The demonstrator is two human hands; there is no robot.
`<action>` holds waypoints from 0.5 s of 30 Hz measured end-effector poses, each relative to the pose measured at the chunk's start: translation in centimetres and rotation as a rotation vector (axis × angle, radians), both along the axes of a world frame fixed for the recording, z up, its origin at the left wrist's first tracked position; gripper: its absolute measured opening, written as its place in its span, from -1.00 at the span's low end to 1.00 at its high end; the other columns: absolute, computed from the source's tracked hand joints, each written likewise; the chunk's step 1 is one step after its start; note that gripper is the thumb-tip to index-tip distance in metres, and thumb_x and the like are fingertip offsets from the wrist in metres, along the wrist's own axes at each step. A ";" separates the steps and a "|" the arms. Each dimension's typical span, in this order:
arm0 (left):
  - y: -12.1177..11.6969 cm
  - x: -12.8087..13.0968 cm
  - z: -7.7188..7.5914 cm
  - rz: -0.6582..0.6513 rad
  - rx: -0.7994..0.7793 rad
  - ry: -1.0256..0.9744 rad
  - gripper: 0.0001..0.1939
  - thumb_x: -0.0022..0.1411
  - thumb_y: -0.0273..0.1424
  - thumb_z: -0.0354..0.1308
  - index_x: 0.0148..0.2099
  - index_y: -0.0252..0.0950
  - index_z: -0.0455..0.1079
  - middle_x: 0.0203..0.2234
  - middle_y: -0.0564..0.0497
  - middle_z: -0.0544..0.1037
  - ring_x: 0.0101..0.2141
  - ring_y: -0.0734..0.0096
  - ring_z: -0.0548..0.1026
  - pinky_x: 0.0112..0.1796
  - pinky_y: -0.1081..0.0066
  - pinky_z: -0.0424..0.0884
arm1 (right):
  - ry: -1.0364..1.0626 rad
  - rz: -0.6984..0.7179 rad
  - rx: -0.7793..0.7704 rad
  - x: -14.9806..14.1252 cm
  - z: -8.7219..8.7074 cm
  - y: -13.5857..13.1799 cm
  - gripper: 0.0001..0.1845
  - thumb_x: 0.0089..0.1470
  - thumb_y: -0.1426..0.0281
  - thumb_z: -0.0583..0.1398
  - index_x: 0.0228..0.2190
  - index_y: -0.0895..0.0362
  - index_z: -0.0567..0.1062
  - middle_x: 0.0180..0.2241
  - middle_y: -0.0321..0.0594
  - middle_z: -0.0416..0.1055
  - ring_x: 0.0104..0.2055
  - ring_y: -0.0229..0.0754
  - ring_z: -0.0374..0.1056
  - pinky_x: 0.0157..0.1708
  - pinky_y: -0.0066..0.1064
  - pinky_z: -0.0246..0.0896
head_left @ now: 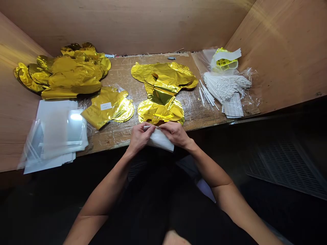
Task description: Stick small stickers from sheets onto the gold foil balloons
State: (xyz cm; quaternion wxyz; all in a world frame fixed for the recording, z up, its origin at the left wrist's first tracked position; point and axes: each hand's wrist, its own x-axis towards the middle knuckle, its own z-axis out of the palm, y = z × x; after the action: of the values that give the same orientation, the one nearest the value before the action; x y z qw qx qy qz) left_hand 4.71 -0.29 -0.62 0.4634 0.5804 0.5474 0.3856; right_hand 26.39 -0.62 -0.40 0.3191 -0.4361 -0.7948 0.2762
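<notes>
Folded white sheet (160, 141), of paper or thin film (which one is hard to tell from this view), is held at the front edge of the worktop (112, 136), its lower part reaching past that edge. The left hand (140, 137) and the right hand (175, 133) both grip its upper fold in a firm pinch, their fingers curled over and meeting near the middle. A small silver-coloured piece (156, 128) shows between them, too small to identify. Just beyond the hands lies a flat, lobed gold foil balloon (160, 92), and to its left a second gold foil balloon (107, 109) carries a small white label (106, 106). Further left, a large heap of gold foil balloons (68, 71) sits against the plywood wall (17, 112), beside a stack of clear plastic bags (55, 136). On the right are a bundle of thin white sticks (222, 86), a few loose white sticks (206, 93), a yellow-and-white moulded piece in clear wrap (224, 60) and a white perforated card (232, 105). As things lie, the two single balloons are set apart from the much larger heap, and no bag visibly holds a balloon, so most of the material looks unhandled
</notes>
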 end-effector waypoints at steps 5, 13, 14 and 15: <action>0.0 0.0 0.4 0.005 0.003 0.001 -0.67 0.28 -0.13 0.31 -0.31 -0.33 0.63 -0.50 0.02 0.60 -0.48 0.40 0.43 -0.42 0.44 0.29 | -0.028 -0.017 0.077 -0.2 -0.5 -0.2 -0.72 0.45 0.31 0.14 -0.09 0.12 0.65 -0.17 -0.07 0.65 -0.15 -0.10 0.56 -0.06 -0.27 0.42; 0.1 0.0 0.0 0.026 -0.021 -0.001 -0.60 0.30 -0.07 0.30 -0.36 -0.33 0.60 -0.55 0.05 0.51 -0.51 0.44 0.36 -0.46 0.43 0.23 | -0.252 0.052 0.250 -0.1 -0.4 -0.2 -0.71 0.44 0.38 0.10 -0.06 0.06 0.63 -0.09 -0.05 0.61 -0.10 -0.05 0.45 -0.11 -0.20 0.33; 0.1 0.0 0.0 0.022 -0.021 0.010 -0.60 0.30 -0.07 0.30 -0.36 -0.33 0.60 -0.54 0.05 0.51 -0.51 0.43 0.37 -0.44 0.43 0.24 | -0.295 0.062 0.272 0.0 -0.5 -0.2 -0.72 0.43 0.38 0.10 -0.07 0.07 0.63 -0.10 -0.05 0.61 -0.11 -0.04 0.43 -0.13 -0.19 0.31; 0.0 0.0 0.0 0.015 -0.018 0.024 -0.60 0.31 -0.08 0.29 -0.35 -0.32 0.60 -0.53 0.05 0.52 -0.49 0.42 0.38 -0.43 0.42 0.25 | -0.329 0.068 0.287 0.0 -0.6 -0.2 -0.72 0.43 0.38 0.10 -0.08 0.07 0.63 -0.11 -0.05 0.61 -0.12 -0.03 0.41 -0.16 -0.18 0.29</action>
State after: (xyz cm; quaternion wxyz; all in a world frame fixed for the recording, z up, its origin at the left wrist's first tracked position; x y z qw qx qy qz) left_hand 4.68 -0.26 -0.65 0.4593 0.5766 0.5607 0.3771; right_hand 26.37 -0.84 -0.98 0.2343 -0.3984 -0.8815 0.0961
